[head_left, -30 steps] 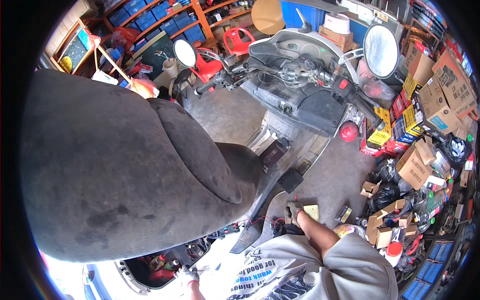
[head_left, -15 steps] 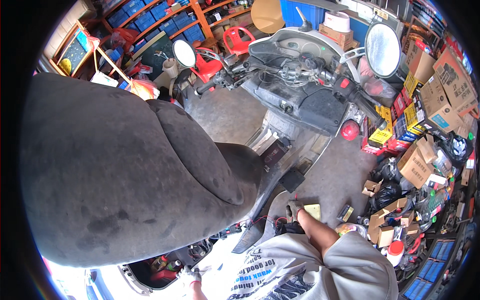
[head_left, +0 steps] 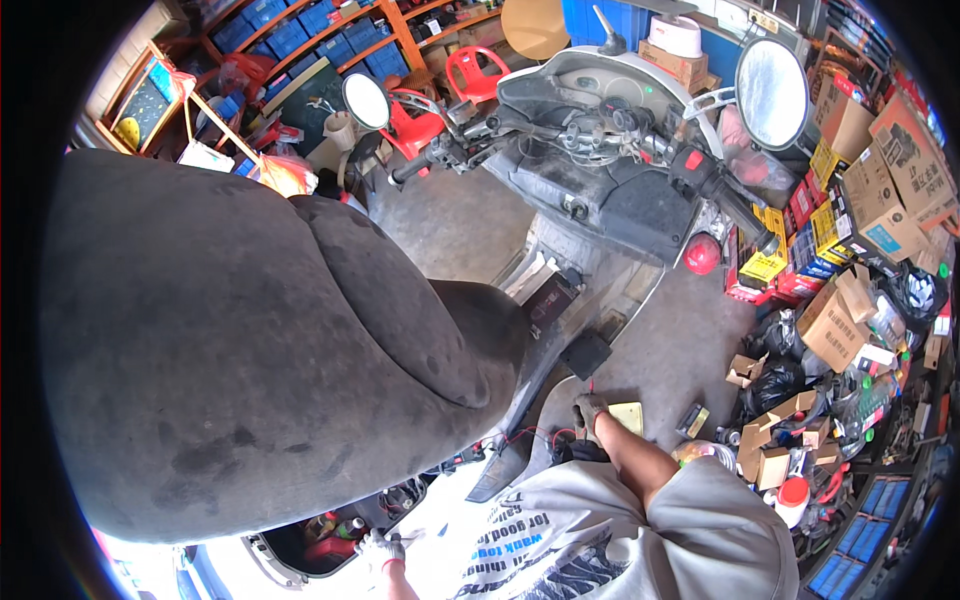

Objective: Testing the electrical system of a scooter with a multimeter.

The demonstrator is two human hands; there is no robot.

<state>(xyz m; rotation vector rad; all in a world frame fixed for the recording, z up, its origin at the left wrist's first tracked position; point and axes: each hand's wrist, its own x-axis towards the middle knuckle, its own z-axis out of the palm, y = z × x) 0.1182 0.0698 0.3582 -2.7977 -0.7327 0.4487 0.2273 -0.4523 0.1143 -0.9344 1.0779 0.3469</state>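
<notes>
My left hand (head_left: 380, 550), in a pale glove with a red cuff, is at the rim of the scooter's storage compartment (head_left: 262, 552). Its fingers are curled, and what they hold, if anything, is too small to make out. Inside the compartment lie a red item (head_left: 330, 549) and a small bottle (head_left: 350, 528). My right hand (head_left: 588, 412), in a dark grey glove, is closed low beside the scooter. A slim red thing (head_left: 591, 385) sticks up from it; its kind is unclear. Red wire (head_left: 520, 432) runs between the scooter's side and a dark object near that hand.
The raised dark seat (head_left: 230, 350) fills the left. Ahead stand the handlebars and a mirror (head_left: 771, 95). A yellow flat item (head_left: 627, 420) and a small box (head_left: 692, 421) lie on the floor. Cartons (head_left: 835, 325), bags and battery boxes crowd the right; red chairs (head_left: 473, 75) stand behind.
The whole view has shifted very slightly. Both hands stay in nearly the same places, with no visible change in grip.
</notes>
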